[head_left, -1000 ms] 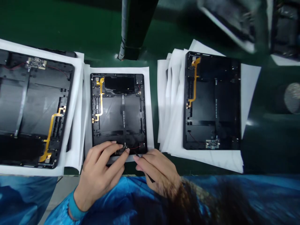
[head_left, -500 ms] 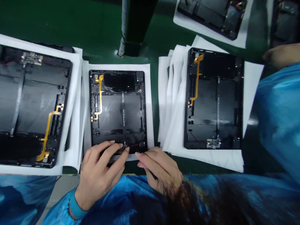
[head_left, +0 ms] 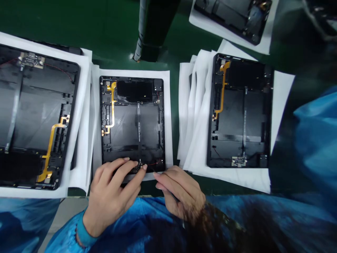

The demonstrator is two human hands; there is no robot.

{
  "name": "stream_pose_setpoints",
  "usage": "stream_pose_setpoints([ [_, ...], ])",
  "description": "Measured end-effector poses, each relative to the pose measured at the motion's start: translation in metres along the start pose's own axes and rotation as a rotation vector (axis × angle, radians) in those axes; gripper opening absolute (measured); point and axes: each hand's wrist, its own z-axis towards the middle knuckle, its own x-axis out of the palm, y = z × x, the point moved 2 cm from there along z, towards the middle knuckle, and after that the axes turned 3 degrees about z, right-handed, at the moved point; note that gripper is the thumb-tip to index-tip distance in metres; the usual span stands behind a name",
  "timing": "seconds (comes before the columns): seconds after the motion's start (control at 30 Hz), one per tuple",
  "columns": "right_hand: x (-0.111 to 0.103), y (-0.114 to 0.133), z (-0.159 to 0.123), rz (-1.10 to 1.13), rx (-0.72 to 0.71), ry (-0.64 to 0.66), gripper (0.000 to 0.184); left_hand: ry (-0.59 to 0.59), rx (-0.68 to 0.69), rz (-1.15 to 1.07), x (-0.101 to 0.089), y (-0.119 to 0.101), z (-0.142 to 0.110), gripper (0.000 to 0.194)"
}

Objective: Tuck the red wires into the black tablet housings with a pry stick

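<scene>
A black tablet back shell (head_left: 123,123) lies inner side up on white sheets in front of me. It carries an orange flex cable, a dark ribbon cable down the middle and a small circuit board (head_left: 137,167) at its near edge. My left hand (head_left: 113,193) rests there with fingers apart, its fingertips at the board and partly covering it. Right of it, my right hand (head_left: 181,191) pinches a slim dark tool (head_left: 172,195) like tweezers. The tool's tip is by the shell's near right corner, close to a thin red wire (head_left: 152,164).
Similar shells lie on white sheets at left (head_left: 39,105) and right (head_left: 231,116), another at the upper right (head_left: 231,17). A dark post (head_left: 158,31) rises from the green table (head_left: 65,21). A co-worker's blue sleeve (head_left: 318,130) is at right.
The co-worker's hand at the right has gone from view, and the sleeve has shifted. My hands stay almost in place; the tool in my right hand has tilted slightly, and its tip now shows.
</scene>
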Motion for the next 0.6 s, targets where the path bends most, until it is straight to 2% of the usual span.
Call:
stream_pose_setpoints([
  [0.13,-0.001,0.0007,0.0039,-0.021,-0.017,0.016,0.037,-0.004,0.0,-0.003,-0.0019,-0.001,0.0019,0.028],
  [0.33,-0.0039,0.0007,0.0012,-0.101,0.021,-0.029,0.032,0.016,0.014,0.026,-0.0004,-0.0006,0.0015,0.03],
  [0.6,-0.0031,0.0001,0.0001,-0.129,0.068,-0.049,0.036,0.029,0.043,0.112,0.0035,-0.0022,0.0,0.032],
])
